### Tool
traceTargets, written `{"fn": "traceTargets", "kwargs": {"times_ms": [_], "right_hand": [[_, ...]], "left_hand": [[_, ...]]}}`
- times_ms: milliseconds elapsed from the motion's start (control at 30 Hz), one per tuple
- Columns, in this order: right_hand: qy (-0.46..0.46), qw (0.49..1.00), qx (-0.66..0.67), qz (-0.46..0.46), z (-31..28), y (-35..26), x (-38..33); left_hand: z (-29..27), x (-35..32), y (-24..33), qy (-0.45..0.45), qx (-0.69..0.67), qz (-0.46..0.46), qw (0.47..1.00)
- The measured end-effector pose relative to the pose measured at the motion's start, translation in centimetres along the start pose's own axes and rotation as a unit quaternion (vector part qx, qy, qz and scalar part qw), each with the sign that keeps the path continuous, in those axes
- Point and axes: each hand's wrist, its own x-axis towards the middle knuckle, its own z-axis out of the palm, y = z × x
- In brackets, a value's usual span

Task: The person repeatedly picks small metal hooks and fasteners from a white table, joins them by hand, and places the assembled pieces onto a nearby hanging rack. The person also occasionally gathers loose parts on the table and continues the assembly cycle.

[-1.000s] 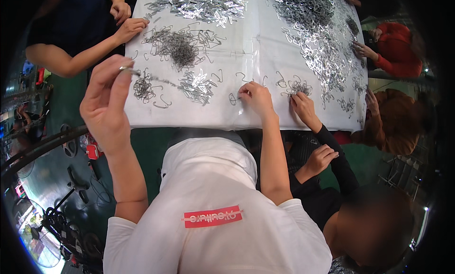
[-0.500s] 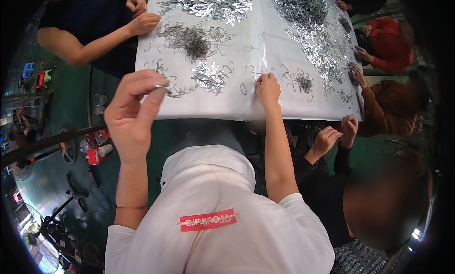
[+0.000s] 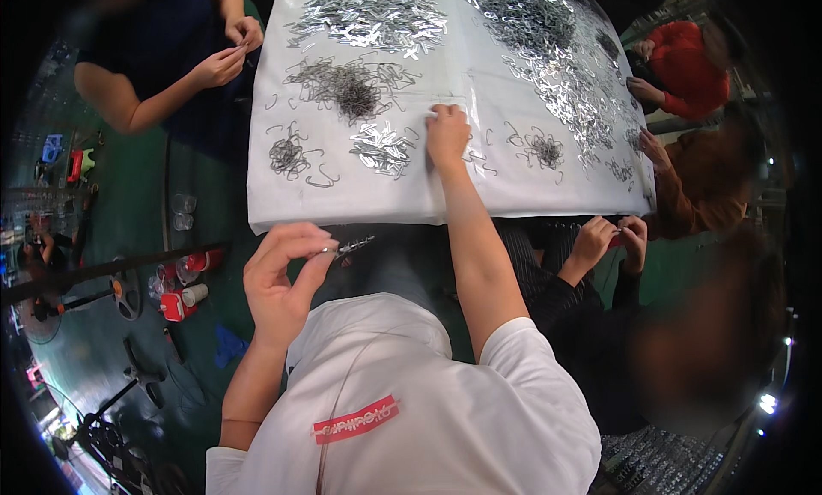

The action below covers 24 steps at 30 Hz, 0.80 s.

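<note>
Left hand [image 3: 287, 281], just off near edge of desk [image 3: 338, 208], pinching short metal strand [image 3: 355, 246], free end jutting rightward. Right hand [image 3: 449, 140] farther forward, over desk; back of it hides grip, cannot tell whether anything held. Flat metal clips [image 3: 381, 150] just left of right hand; wire hooks [image 3: 288, 156] beyond left hand; 1 more hook cluster [image 3: 545, 152] right of right hand. Progress, by look: strand seems partly linked; many clips, hooks lie loose, apparently unused.

Looks like a thin, bumpy, shiny metal piece [image 3: 354, 246], pinched at one end by the left hand [image 3: 281, 277], pointing right and slightly away.
</note>
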Motion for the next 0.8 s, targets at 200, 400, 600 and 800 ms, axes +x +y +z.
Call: {"fn": "traceTargets", "kwargs": {"times_ms": [200, 400, 600, 800], "right_hand": [[0.008, 0.984, -0.017, -0.175, -2.0, 1.2, -5.0], [0.098, 0.995, 0.001, -0.004, -5.3, 6.2, -8.7], [0.054, 0.995, 0.082, 0.013, -4.1, 6.9, -7.5], [-0.044, 0.999, 0.02, -0.013, -2.8, 6.4, -3.2]], "left_hand": [[0.2, -0.4, -0.8, -0.007, -0.017, -0.023, 1.0], [0.6, 0.4, -1.4, -0.018, -0.028, -0.031, 0.999], [1.3, 1.2, -1.7, -0.029, -0.032, -0.013, 0.999], [1.5, 1.7, -1.6, -0.039, -0.014, 0.002, 0.999]]}}
